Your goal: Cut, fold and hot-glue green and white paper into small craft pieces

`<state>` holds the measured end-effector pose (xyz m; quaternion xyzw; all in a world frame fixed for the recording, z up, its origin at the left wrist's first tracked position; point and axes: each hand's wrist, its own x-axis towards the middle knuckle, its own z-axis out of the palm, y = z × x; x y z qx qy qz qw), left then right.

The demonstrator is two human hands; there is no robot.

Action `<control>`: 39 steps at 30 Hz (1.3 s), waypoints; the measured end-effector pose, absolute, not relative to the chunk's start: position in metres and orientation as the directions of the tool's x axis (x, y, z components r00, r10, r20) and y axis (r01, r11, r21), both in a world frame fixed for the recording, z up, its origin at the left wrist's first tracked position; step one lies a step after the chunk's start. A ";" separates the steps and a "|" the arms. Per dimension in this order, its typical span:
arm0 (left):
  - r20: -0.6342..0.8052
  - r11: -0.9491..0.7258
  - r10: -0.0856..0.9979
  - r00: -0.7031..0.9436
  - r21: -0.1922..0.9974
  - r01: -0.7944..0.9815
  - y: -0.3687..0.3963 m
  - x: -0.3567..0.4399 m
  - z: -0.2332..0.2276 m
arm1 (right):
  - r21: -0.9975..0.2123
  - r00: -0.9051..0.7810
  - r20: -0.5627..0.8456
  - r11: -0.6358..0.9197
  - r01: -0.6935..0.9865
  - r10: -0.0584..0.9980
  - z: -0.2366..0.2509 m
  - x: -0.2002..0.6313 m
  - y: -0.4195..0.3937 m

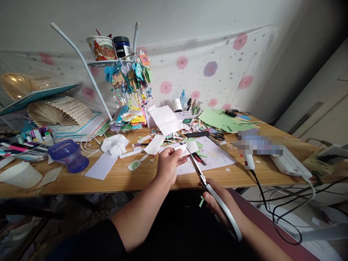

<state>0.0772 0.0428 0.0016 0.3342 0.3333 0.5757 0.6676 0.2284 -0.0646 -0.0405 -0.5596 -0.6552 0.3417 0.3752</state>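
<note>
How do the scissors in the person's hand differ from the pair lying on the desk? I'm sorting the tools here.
The scissors in the right hand have pale grey handles; the scissors on the desk have dark handles. The held pair is lifted and open, its blades at the white paper pinched by the left hand; the desk pair lies flat among scraps, untouched. The held pair looks larger, being nearer the camera. Both have metal blades.

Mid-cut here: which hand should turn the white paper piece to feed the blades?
Left. The left hand already pinches the white paper piece at the scissors' open blades. The right hand is occupied gripping the scissor handles, so it likely cannot turn paper.
</note>
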 end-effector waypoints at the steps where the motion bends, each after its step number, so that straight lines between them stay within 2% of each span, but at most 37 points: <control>1: -0.056 0.110 0.992 0.115 0.832 -0.544 0.043 0.077 0.001 | -0.865 -0.109 0.147 0.181 0.468 0.983 -0.039 0.228 -0.065; 4: -0.055 0.107 0.992 0.114 0.844 -0.526 0.043 0.078 0.000 | -0.871 -0.130 0.184 0.223 0.437 0.974 -0.039 0.229 -0.066; 9: -0.082 0.132 0.988 0.128 0.876 -0.464 0.042 0.081 -0.003 | -0.905 -0.086 0.121 0.145 0.401 0.989 -0.044 0.228 -0.060; 15: -0.113 0.170 0.983 0.144 0.854 -0.491 0.050 0.089 -0.012 | -0.944 0.024 -0.063 -0.067 0.324 0.998 -0.050 0.217 -0.050; 18: -0.148 0.201 0.978 0.148 0.859 -0.472 0.060 0.089 -0.015 | -0.930 0.084 -0.078 -0.103 0.353 0.993 -0.045 0.226 -0.041; 20: -0.147 0.203 0.976 0.162 0.887 -0.414 0.068 0.082 -0.016 | -0.851 0.121 -0.026 -0.086 0.519 0.992 -0.037 0.244 -0.029; 21: -0.132 0.185 0.978 0.163 0.906 -0.379 0.072 0.076 -0.017 | -0.766 0.128 0.004 -0.079 0.638 0.992 -0.033 0.255 -0.022; 23: -0.088 0.127 0.987 0.132 0.938 -0.322 0.081 0.061 -0.020 | -0.521 0.195 0.084 -0.124 0.845 0.977 -0.025 0.277 -0.005; 25: -0.018 0.029 0.999 0.045 0.965 -0.261 0.088 0.044 -0.024 | -0.302 0.249 0.127 -0.202 0.932 0.960 -0.023 0.296 0.013; 27: 0.054 -0.058 0.998 -0.031 0.987 -0.149 0.093 0.029 -0.030 | -0.180 0.265 0.149 -0.238 0.955 0.953 -0.027 0.307 0.029; 30: 0.134 -0.134 0.989 -0.062 0.991 0.013 0.094 0.016 -0.041 | -0.109 0.278 0.158 -0.263 0.959 0.948 -0.036 0.315 0.043; 34: 0.169 -0.164 0.984 -0.060 0.984 0.073 0.089 0.013 -0.050 | -0.024 0.221 0.146 -0.220 0.975 0.964 -0.042 0.317 0.046; 37: 0.180 -0.174 0.983 -0.031 0.977 0.125 0.088 0.015 -0.054 | 0.043 0.095 0.313 -0.114 0.993 0.945 -0.042 0.308 0.041; 39: 0.171 -0.172 0.985 0.018 0.971 0.166 0.088 0.016 -0.058 | 0.021 -0.019 0.444 0.011 1.000 0.896 -0.042 0.291 0.039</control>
